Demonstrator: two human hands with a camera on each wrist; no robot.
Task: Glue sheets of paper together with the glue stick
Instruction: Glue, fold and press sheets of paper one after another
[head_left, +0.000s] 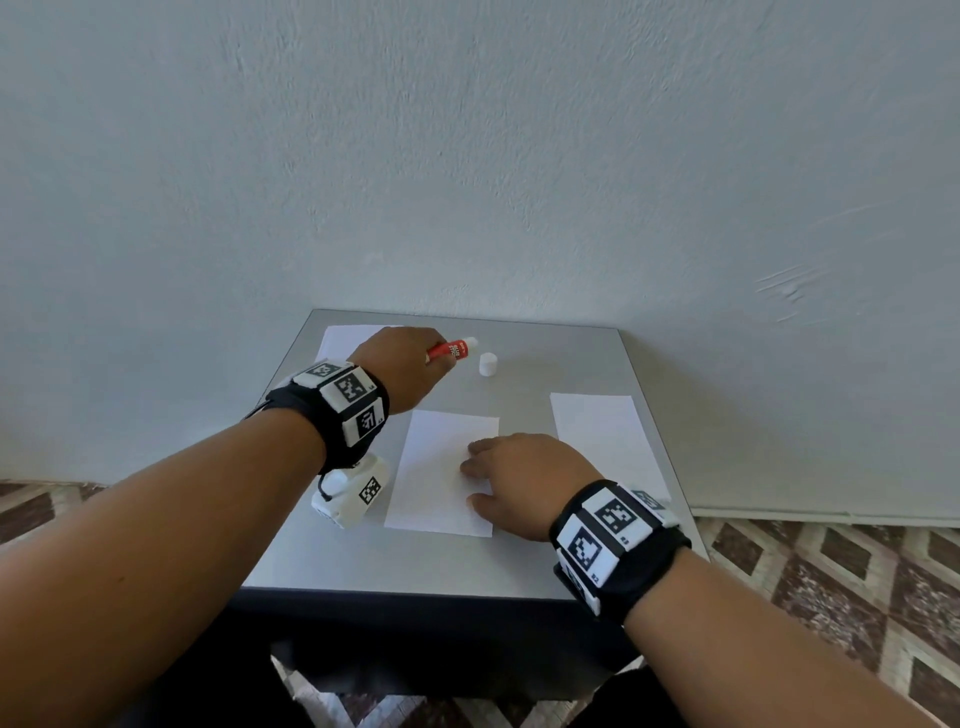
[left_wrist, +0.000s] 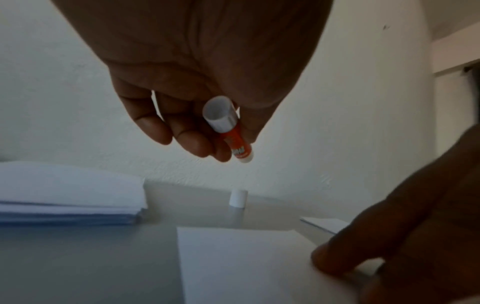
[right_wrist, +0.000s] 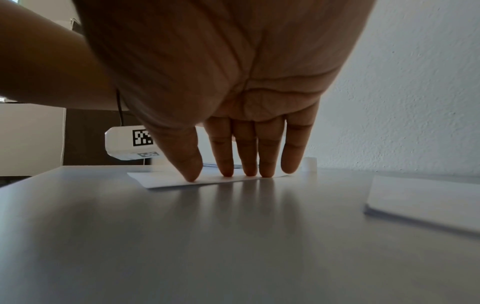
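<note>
Now we see the left hand (head_left: 402, 369) gripping the uncapped glue stick (head_left: 453, 350) above the far desk (head_left: 524, 566), while our right hand (head_left: 519, 480), fingers flat, presses the middle paper sheet (head_left: 436, 467).

A grey table (head_left: 519, 566) stands against a pale wall (head_left: 467, 156) (patterned floor tiles (head_left: 831, 582) beside it).

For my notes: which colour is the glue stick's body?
Red-orange, white ends: glue stick, clearest in the left wrist view.
</note>
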